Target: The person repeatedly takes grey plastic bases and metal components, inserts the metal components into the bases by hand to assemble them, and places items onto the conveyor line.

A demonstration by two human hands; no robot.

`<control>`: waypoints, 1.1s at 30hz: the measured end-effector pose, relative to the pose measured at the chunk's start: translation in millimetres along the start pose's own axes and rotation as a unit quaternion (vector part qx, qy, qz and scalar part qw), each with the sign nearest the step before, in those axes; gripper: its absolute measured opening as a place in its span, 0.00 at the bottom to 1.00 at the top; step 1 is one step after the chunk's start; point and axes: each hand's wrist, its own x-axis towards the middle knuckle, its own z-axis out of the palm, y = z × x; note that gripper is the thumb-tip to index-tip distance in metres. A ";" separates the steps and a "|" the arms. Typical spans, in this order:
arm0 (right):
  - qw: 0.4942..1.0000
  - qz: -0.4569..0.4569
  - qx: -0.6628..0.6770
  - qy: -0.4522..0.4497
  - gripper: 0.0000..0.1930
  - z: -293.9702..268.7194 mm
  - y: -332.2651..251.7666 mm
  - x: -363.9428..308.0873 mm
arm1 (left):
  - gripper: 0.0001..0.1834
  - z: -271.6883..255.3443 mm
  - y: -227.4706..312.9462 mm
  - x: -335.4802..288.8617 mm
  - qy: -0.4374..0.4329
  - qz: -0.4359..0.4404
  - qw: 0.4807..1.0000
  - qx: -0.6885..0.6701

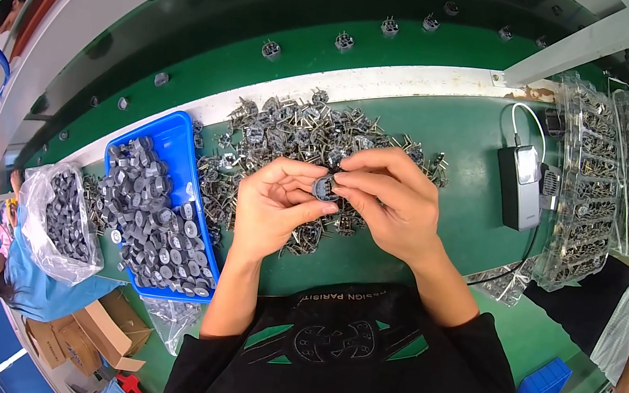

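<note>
Grey plastic, by its look, makes up the small round cap [323, 190] at the centre, pinched between thumb and fingertips of both left hand [269, 198] and right hand [399, 201]; should either pinch slip, I'd expect it to drop among the pinned components [283, 136] heaped toward twelve o'clock and get lost. Toward nine, the blue tray [182, 148] of caps crowds the left forearm [235, 294], where a knock might spill them; toward three stand a corded black box [513, 185] and clear blister trays [583, 196].
</note>
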 end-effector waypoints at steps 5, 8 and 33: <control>0.999 -0.011 -0.031 -0.023 0.09 2.2 3.2 -2.4 | 0.21 3.1 0.3 0.7 -0.011 0.013 0.999 0.029; 0.998 -0.016 -0.058 -0.017 0.10 4.6 6.4 -3.9 | 0.20 5.3 0.8 3.3 -0.014 0.017 1.000 0.021; 0.954 0.245 -0.158 -0.076 0.09 -85.8 51.4 -4.7 | 0.15 -174.3 29.7 164.5 0.266 0.065 0.777 0.567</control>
